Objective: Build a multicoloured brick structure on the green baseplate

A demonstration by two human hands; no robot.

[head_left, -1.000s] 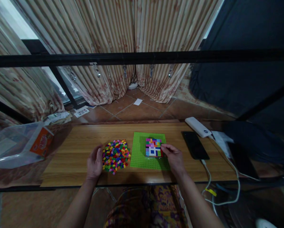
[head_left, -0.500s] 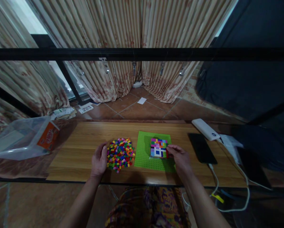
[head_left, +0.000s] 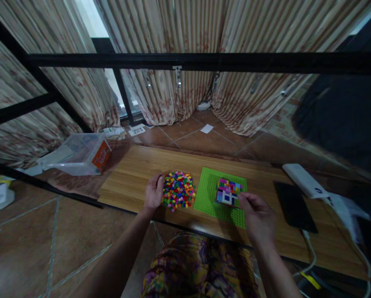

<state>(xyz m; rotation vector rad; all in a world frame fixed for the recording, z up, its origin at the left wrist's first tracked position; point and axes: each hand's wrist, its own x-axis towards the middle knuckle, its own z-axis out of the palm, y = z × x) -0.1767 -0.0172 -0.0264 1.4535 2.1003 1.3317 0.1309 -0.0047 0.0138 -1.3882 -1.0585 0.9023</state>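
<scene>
A heap of small multicoloured toy bricks (head_left: 179,191) lies on the wooden board. My left hand (head_left: 153,192) rests at the heap's left edge, fingers loosely curled and nothing visible in them. Right of the heap is a green studded baseplate (head_left: 207,188). On it stands a square brick build (head_left: 228,191), pink, orange and blue at the back, with white round a dark blue patch in front. My right hand (head_left: 259,216) hovers over the baseplate's right side. Its thumb and fingertips are pinched together at the build's right edge; whatever is between them is too small to make out.
A black phone (head_left: 295,206) with a cable and a white power bank (head_left: 305,181) lie to the right. A clear plastic bin (head_left: 80,154) with an orange label stands left of the board. A black metal bar (head_left: 197,62) crosses beyond the board.
The camera has turned left and tilted, so everything sits further right in view. My right hand looks slightly raised, still pinched beside the build. My left hand stays by the heap.
</scene>
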